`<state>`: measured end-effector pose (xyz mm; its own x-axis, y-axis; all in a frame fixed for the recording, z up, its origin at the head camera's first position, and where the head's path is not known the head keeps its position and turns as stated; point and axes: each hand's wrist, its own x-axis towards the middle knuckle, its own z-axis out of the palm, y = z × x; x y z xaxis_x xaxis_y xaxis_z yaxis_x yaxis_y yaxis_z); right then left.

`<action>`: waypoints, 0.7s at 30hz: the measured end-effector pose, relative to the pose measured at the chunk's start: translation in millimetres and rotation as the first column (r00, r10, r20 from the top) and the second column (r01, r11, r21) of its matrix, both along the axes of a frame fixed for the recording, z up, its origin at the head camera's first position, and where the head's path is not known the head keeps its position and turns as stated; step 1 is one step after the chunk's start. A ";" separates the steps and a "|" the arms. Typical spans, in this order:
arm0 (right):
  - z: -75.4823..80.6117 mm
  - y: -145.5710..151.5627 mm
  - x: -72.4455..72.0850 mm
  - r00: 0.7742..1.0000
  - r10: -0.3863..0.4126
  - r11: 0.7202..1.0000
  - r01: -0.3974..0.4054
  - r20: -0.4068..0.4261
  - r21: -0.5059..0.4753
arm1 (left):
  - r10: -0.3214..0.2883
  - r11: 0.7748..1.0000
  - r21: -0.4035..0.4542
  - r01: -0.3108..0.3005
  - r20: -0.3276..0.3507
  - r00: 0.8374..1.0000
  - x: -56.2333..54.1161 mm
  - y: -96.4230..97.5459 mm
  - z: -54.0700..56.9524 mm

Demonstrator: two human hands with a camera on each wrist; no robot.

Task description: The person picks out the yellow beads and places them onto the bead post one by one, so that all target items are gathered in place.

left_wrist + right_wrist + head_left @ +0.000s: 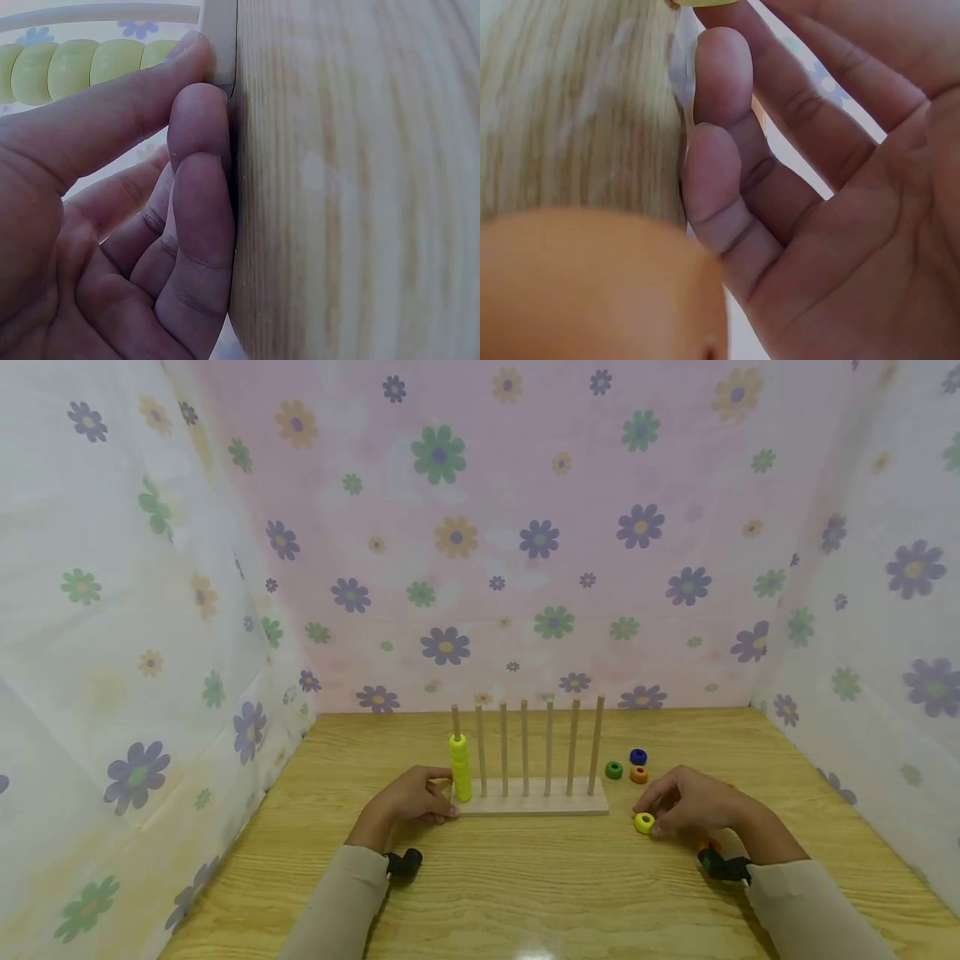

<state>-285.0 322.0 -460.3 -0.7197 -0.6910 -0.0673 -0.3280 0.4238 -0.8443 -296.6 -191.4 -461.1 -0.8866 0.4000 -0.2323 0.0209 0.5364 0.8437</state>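
Toward the middle of the table stands a wooden peg stand [529, 808] with several upright pegs. Yellow ring beads [461, 770] are stacked on its leftmost peg; in the left wrist view the same beads [73, 71] lie beyond the thumb. My left hand [412, 793] grips the left end of the base, thumb at the near corner. Right of the stand, my right hand [693, 800] pinches a loose yellow bead [644, 823] between thumb and finger, at the tabletop. Only that bead's edge [709, 2] shows in the right wrist view.
Green [613, 770], blue [638, 757] and orange [639, 774] beads lie right of the stand. Another orange bead [708, 844] is partly hidden by the right wrist's camera; an orange bead [592, 289] looms close in the right wrist view. Flowered cloth [540, 610] surrounds the table.
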 end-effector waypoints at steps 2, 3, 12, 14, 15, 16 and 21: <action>0.6 -0.6 0.8 1.000 -0.014 1.000 0.014 -0.007 0.011 | 0.000 1.000 0.003 0.000 -0.001 1.000 0.6 0.6 0.7; 1.2 -1.0 1.0 1.000 -0.017 1.000 0.017 -0.017 0.018 | -0.002 1.000 0.004 0.002 -0.001 1.000 0.8 0.9 1.0; 11.9 -6.1 1.4 0.992 -0.033 0.998 0.038 -0.119 0.044 | -0.005 1.000 -0.003 0.004 -0.020 1.000 -0.7 0.3 1.3; 13.9 -6.9 1.5 0.991 -0.040 0.998 0.046 -0.129 0.049 | -0.009 1.000 -0.009 0.008 -0.026 1.000 -1.9 0.4 -0.3; 14.9 -7.6 1.6 0.990 -0.043 0.997 0.051 -0.132 0.051 | -0.009 1.000 -0.015 0.008 -0.027 1.000 -2.2 0.4 -0.8; 16.0 -8.4 1.7 0.990 -0.047 0.997 0.055 -0.134 0.052 | -0.009 1.000 -0.020 0.008 -0.026 1.000 -2.5 0.2 -1.4; 24.7 -12.4 2.4 0.985 -0.053 0.997 0.062 -0.163 0.045 | -0.008 1.000 -0.020 0.007 -0.020 1.000 -3.1 -0.6 -3.6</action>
<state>-282.6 309.7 -435.5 -0.7623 -0.6469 0.0199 -0.4326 0.4863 -0.7592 -299.7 -192.0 -464.7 -0.8881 0.4020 -0.2228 0.0417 0.5532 0.8320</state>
